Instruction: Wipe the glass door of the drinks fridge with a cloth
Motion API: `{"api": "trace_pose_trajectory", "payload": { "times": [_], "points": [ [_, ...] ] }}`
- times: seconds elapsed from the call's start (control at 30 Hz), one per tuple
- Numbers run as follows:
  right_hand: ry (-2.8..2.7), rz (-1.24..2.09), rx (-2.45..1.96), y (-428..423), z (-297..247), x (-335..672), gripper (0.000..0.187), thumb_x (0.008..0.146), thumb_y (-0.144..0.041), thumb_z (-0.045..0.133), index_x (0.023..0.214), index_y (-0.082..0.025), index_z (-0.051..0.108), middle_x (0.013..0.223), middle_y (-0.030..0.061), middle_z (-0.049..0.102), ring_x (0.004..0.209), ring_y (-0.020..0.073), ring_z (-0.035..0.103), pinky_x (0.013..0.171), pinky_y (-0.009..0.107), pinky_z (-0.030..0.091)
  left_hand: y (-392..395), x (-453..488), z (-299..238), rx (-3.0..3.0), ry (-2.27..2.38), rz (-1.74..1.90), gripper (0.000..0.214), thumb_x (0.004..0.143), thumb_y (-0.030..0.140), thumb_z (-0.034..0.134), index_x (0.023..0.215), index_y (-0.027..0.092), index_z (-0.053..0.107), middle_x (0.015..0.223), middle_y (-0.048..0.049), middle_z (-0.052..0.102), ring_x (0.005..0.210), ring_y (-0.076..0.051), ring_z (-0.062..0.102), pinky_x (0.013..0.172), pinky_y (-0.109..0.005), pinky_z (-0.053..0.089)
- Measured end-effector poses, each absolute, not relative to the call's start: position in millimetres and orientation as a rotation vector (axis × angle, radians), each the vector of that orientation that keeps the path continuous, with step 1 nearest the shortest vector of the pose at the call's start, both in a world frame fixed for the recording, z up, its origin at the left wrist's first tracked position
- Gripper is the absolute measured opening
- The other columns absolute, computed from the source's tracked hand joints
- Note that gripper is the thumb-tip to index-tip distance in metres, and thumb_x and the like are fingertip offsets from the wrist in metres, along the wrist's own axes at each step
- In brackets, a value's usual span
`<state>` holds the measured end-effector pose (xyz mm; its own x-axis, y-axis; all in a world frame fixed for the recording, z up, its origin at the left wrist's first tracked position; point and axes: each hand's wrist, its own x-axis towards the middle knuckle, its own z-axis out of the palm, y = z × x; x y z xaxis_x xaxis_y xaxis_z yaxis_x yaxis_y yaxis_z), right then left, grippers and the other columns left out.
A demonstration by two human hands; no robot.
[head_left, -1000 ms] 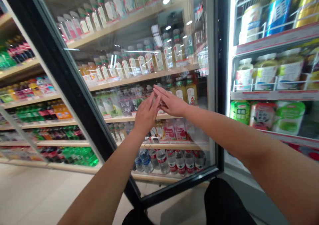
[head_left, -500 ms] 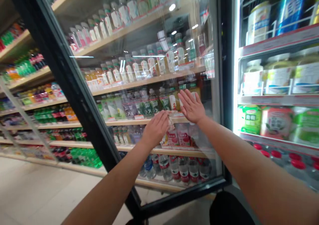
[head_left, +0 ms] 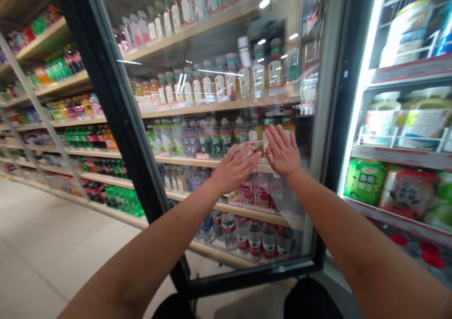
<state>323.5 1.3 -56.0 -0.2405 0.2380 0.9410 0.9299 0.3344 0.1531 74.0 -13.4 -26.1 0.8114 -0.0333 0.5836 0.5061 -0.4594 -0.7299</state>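
A glass door (head_left: 197, 46) in a black frame stands open in front of me. My left hand (head_left: 238, 166) is low on the pane, its fingers closed around a crumpled pale wipe (head_left: 250, 152), mostly hidden by them. Just to the right, my right hand (head_left: 283, 155) lies flat against the same glass with its fingers stretched out, holding nothing. The two hands are close together, apart by a small gap. Bottled drinks show through the pane behind them.
Shelves of bottled drinks (head_left: 125, 201) run along the left, beyond the pale tiled floor (head_left: 28, 243). The lit cooler (head_left: 402, 154) on the right holds jars, pouches and red-capped bottles. The door's black bottom rail (head_left: 247, 277) crosses just ahead of my knees.
My left hand has moved up and to the right across the glass, nearer my right hand. The right hand stays flat on the pane. The view has turned slightly left.
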Motion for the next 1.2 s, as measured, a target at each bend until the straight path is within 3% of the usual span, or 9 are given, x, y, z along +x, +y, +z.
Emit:
{"api": "trace_pose_trajectory", "payload": {
  "times": [0.07, 0.23, 0.33, 0.47, 0.67, 0.87, 1.03, 1.13, 1.2],
  "points": [
    [-1.668, -1.016, -1.051, 4.2, -57.4, 322.9, 0.060, 0.107, -0.039, 0.036, 0.164, -0.023, 0.031, 0.167, 0.0062, 0.034, 0.159, 0.0246, 0.024, 0.133, 0.053, 0.014, -11.8, 68.3, -14.1, -1.974, -0.362, -0.639, 0.046, 0.103, 0.016, 0.052, 0.148, 0.028, 0.054, 0.160, 0.0009, 0.046, 0.156, -0.025, 0.029, 0.129, -0.048, 0.033],
    [-1.631, -1.086, -1.034, 11.0, -59.9, 321.3, 0.059, 0.107, -0.037, 0.036, 0.164, -0.021, 0.032, 0.167, 0.0078, 0.036, 0.159, 0.0248, 0.025, 0.132, 0.053, 0.012, 1.4, 51.9, 23.9, -1.765, -0.711, -1.001, 0.045, 0.106, 0.014, 0.046, 0.148, 0.025, 0.052, 0.166, -0.0057, 0.036, 0.161, -0.030, 0.006, 0.130, -0.061, 0.020],
    [-1.590, -1.187, -1.011, 11.3, -60.3, 321.3, 0.057, 0.108, -0.036, 0.035, 0.163, -0.018, 0.034, 0.166, 0.0072, 0.038, 0.158, 0.0241, 0.027, 0.132, 0.048, 0.009, 3.4, 50.0, 6.7, -1.903, -0.510, -0.683, 0.039, 0.108, 0.020, 0.046, 0.145, 0.033, 0.054, 0.166, 0.0012, 0.037, 0.161, -0.028, 0.007, 0.130, -0.066, 0.006],
    [-1.574, -1.255, -1.015, 10.9, -60.2, 323.0, 0.057, 0.109, -0.035, 0.033, 0.163, -0.018, 0.033, 0.166, 0.0065, 0.038, 0.159, 0.0225, 0.025, 0.132, 0.044, 0.006, -2.1, 40.5, 11.7, -2.028, -0.244, -0.292, 0.045, 0.104, 0.028, 0.057, 0.148, 0.034, 0.050, 0.165, 0.0044, 0.038, 0.160, -0.022, 0.017, 0.135, -0.051, 0.009],
    [-1.570, -1.253, -1.023, 11.7, -60.8, 324.6, 0.059, 0.107, -0.035, 0.033, 0.164, -0.018, 0.030, 0.167, 0.0061, 0.036, 0.160, 0.0217, 0.022, 0.132, 0.046, 0.005, -4.6, 23.6, 39.9, -1.768, -0.630, -0.974, 0.054, 0.105, 0.026, 0.054, 0.157, 0.025, 0.042, 0.173, -0.0061, 0.016, 0.161, -0.030, -0.004, 0.129, -0.066, 0.005],
    [-1.567, -1.268, -1.006, 9.9, -60.0, 323.2, 0.057, 0.108, -0.035, 0.033, 0.162, -0.017, 0.034, 0.166, 0.0067, 0.039, 0.159, 0.0221, 0.025, 0.132, 0.045, 0.007, -6.9, 21.5, 18.2, -2.053, 0.000, -0.206, 0.041, 0.105, 0.037, 0.053, 0.146, 0.036, 0.053, 0.163, 0.0101, 0.041, 0.160, -0.014, 0.011, 0.135, -0.041, 0.009],
    [-1.589, -1.202, -1.034, 11.1, -61.0, 323.1, 0.058, 0.107, -0.035, 0.035, 0.163, -0.019, 0.033, 0.166, 0.0065, 0.038, 0.159, 0.0216, 0.023, 0.132, 0.046, 0.007, -3.1, 24.3, 76.9, -1.898, -0.429, -0.664, 0.049, 0.107, 0.028, 0.050, 0.155, 0.023, 0.045, 0.170, -0.0080, 0.028, 0.161, -0.030, 0.002, 0.130, -0.063, 0.014],
    [-1.593, -1.187, -1.047, 11.5, -61.5, 323.7, 0.059, 0.107, -0.036, 0.035, 0.163, -0.020, 0.033, 0.167, 0.0066, 0.037, 0.160, 0.0218, 0.023, 0.132, 0.046, 0.007, -0.7, 34.6, 64.1, -1.910, -0.440, -0.699, 0.049, 0.106, 0.031, 0.051, 0.153, 0.019, 0.047, 0.170, -0.0096, 0.026, 0.161, -0.031, -0.003, 0.131, -0.064, 0.008],
    [-1.592, -1.200, -1.049, 11.2, -61.3, 324.0, 0.058, 0.107, -0.036, 0.036, 0.163, -0.020, 0.034, 0.167, 0.0064, 0.036, 0.160, 0.0218, 0.023, 0.132, 0.046, 0.007, -1.4, 41.9, 42.7, -2.046, -0.197, -0.397, 0.044, 0.105, 0.035, 0.051, 0.148, 0.027, 0.054, 0.166, 0.0006, 0.036, 0.161, -0.023, 0.005, 0.134, -0.053, 0.007]
  ]
}}
